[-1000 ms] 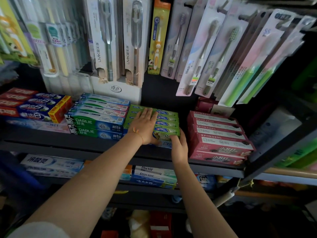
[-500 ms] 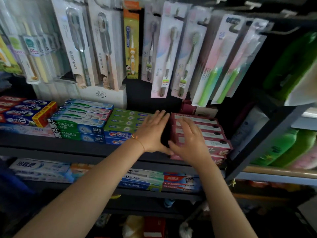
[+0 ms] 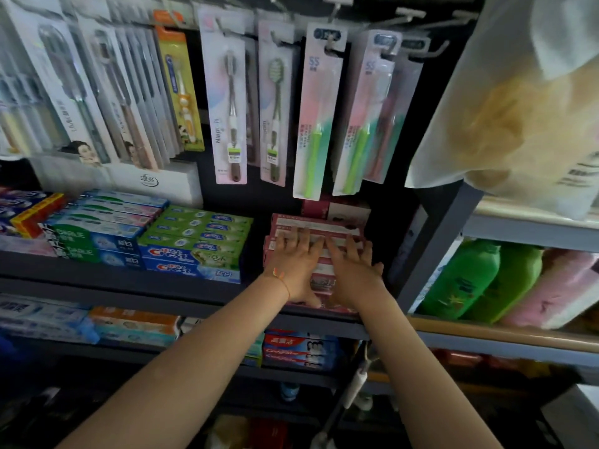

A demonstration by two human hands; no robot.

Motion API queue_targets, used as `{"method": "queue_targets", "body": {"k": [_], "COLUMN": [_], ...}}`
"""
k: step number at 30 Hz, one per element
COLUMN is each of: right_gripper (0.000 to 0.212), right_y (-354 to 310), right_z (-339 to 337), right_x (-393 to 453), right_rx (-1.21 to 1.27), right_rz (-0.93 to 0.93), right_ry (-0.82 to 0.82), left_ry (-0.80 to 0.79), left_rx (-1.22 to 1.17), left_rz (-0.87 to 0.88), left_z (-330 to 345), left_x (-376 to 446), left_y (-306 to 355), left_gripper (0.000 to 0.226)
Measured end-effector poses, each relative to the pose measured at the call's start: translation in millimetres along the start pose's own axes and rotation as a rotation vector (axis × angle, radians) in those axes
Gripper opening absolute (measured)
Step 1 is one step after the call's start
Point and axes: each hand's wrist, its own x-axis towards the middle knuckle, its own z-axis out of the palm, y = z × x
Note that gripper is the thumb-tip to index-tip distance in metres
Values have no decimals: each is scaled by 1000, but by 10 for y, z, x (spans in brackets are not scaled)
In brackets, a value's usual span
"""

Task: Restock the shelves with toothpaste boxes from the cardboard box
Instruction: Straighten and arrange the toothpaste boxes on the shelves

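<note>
A stack of pink-red toothpaste boxes (image 3: pixel 321 223) lies on the dark middle shelf (image 3: pixel 129 283). My left hand (image 3: pixel 296 265) rests flat on top of the stack with fingers spread. Beside it, my right hand (image 3: pixel 353 270) also lies flat on the same boxes, fingers apart. Neither hand grips a box. To the left sit green Crest boxes (image 3: pixel 197 241) and blue-green Darlie boxes (image 3: pixel 97 234). The cardboard box is out of view.
Toothbrush packs (image 3: pixel 275 102) hang above the shelf. The lower shelf holds red Colgate boxes (image 3: pixel 298 350) and other toothpaste boxes (image 3: pixel 129 324). Green and pink bottles (image 3: pixel 486 280) fill the rack at right, under a hanging white bag (image 3: pixel 518 108). A grey shelf post (image 3: pixel 431 251) stands right of my hands.
Both hands have moved right, from the green Crest stack onto the pink-red stack, and now lie flat on it. The view has shifted right as well.
</note>
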Motion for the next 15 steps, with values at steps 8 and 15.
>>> {"method": "queue_targets", "body": {"k": [8, 15], "right_gripper": [118, 118], "right_y": [71, 91], "right_z": [26, 54], "right_x": [50, 56], "right_rx": [64, 110], "right_rz": [7, -69], "right_ry": [38, 106], "left_ry": [43, 53], "left_rx": [-22, -25], "left_rz": [-24, -17], "left_z": [45, 77], "left_x": [38, 50], "left_y": [29, -71], "left_gripper": [129, 126]}}
